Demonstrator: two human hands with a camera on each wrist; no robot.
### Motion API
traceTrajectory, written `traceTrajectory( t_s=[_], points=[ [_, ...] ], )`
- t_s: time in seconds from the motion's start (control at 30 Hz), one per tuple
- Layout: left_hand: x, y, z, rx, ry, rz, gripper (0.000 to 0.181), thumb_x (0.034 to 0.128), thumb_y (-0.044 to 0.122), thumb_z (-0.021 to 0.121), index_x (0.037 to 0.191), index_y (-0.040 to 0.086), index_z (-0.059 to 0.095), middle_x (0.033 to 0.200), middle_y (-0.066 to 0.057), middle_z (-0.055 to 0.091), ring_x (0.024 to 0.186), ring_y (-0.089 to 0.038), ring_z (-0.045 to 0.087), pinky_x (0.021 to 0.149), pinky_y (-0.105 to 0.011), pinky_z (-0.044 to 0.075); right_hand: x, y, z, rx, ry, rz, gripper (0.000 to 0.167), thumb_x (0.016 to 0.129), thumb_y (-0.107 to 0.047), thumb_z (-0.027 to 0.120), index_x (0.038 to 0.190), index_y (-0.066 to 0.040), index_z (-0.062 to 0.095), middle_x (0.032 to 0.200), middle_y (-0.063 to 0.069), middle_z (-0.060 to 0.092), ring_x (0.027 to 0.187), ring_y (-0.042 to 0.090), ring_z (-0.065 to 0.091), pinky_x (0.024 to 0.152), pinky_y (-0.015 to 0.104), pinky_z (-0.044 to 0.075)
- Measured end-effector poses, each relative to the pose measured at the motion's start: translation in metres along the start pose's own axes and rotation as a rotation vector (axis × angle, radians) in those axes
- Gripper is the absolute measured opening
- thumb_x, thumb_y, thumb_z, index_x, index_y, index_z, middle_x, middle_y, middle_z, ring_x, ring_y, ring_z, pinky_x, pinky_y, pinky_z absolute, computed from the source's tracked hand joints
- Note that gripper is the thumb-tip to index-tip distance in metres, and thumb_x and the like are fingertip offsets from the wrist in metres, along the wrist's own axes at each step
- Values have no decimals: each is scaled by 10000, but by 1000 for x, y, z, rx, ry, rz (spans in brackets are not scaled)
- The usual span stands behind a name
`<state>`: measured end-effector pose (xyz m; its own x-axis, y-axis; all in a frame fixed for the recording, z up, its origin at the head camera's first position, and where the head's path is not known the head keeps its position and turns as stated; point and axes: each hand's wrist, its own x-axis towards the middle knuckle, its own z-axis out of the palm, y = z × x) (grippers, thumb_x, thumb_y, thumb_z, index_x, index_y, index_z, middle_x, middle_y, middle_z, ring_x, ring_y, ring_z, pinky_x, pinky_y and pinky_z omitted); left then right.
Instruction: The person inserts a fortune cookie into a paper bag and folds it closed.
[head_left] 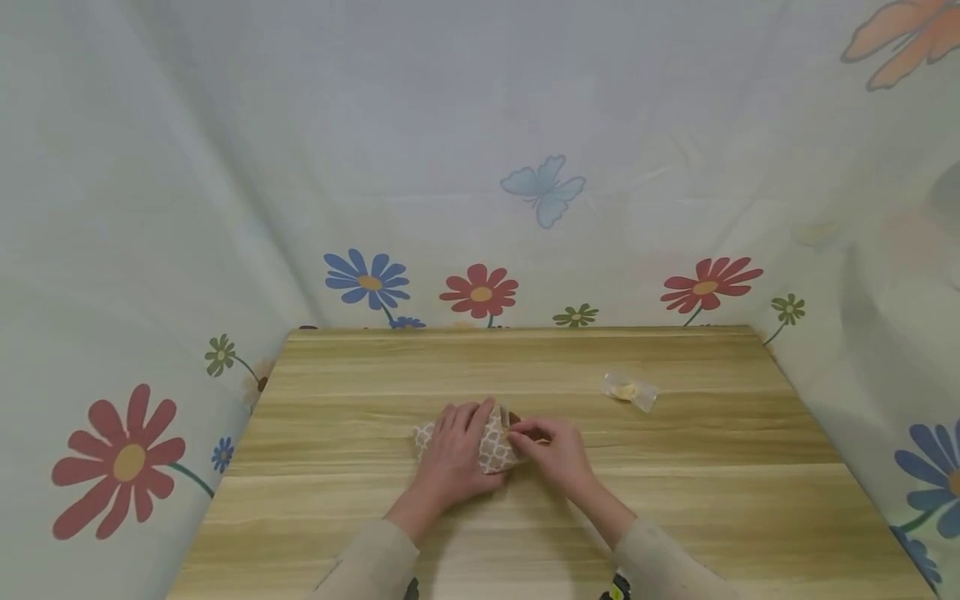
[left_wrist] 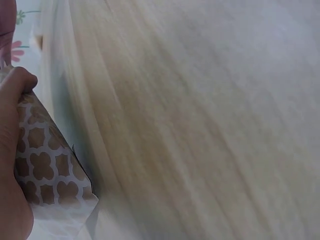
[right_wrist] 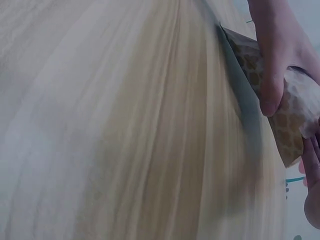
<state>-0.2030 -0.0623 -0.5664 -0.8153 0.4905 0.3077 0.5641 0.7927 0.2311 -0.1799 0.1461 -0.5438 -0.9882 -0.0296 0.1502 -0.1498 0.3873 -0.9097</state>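
A small tan paper bag (head_left: 495,446) with a white lattice pattern lies on its side on the wooden table. Spread across it from above is my left hand (head_left: 453,446), gripping it with the thumb along its near side. The bag's right end gapes a little and shows brown inside. There my right hand (head_left: 555,454) pinches at the mouth with thumb and forefinger. In the right wrist view a whitish, shiny bit shows by these fingertips; what it is cannot be made out. The left wrist view shows the left thumb on the bag (left_wrist: 47,165).
A clear plastic packet (head_left: 630,390) with something pale yellow in it lies on the table (head_left: 697,517), to the right and beyond the hands. Behind the table and along its sides hangs a white cloth (head_left: 420,167) printed with flowers and butterflies.
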Motion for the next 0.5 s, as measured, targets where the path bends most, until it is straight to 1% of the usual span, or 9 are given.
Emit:
traceTrajectory(
  t_s=[0.1, 0.13, 0.2, 0.3, 0.4, 0.5],
  points=[
    [1, 1, -2, -2, 0, 6, 1230, 673, 586, 923, 1652, 127, 336, 1452, -132, 550, 1359, -327, 532, 1282, -536, 283, 0, -4, -7, -30, -43, -5, 78, 950, -130, 814, 1020, -100, 828, 1018, 58, 814, 932, 200, 763, 788, 272, 633],
    [1, 1, -3, -4, 0, 7, 1227, 675, 583, 922, 1652, 129, 335, 1456, -131, 547, 1364, -324, 529, 1282, -538, 282, 0, -5, -9, -36, -54, 5, 84, 956, -144, 811, 1031, -111, 828, 1030, 50, 814, 941, 195, 761, 788, 273, 634],
    [1, 1, -4, -16, 6, 10, 1217, 673, 567, 929, 1647, 128, 345, 1454, -132, 545, 1363, -323, 527, 1280, -543, 288, 2, -6, -14, -36, -63, 11, 96, 960, -137, 806, 1046, -101, 827, 1045, 56, 812, 961, 201, 759, 803, 285, 637],
    [1, 0, -5, -33, 12, 13, 1204, 673, 537, 935, 1644, 135, 349, 1454, -129, 539, 1365, -318, 522, 1278, -544, 296, 7, -6, -22, -37, -57, 15, 109, 957, -114, 805, 1060, -84, 824, 1055, 60, 809, 977, 204, 755, 829, 299, 637],
    [0, -1, -6, -49, 26, 19, 1187, 671, 519, 939, 1636, 137, 362, 1446, -131, 542, 1355, -318, 526, 1266, -546, 322, 12, -6, -29, -42, -54, 9, 130, 949, -96, 811, 1072, -56, 816, 1063, 74, 807, 983, 216, 758, 849, 317, 639],
    [0, 0, -6, -53, 34, 23, 1182, 670, 526, 932, 1635, 147, 363, 1438, -120, 544, 1320, -312, 529, 1229, -530, 383, 17, -4, -34, -73, -83, 8, 158, 952, -124, 813, 1091, -49, 807, 1083, 77, 804, 986, 223, 758, 856, 327, 639]
  ],
)
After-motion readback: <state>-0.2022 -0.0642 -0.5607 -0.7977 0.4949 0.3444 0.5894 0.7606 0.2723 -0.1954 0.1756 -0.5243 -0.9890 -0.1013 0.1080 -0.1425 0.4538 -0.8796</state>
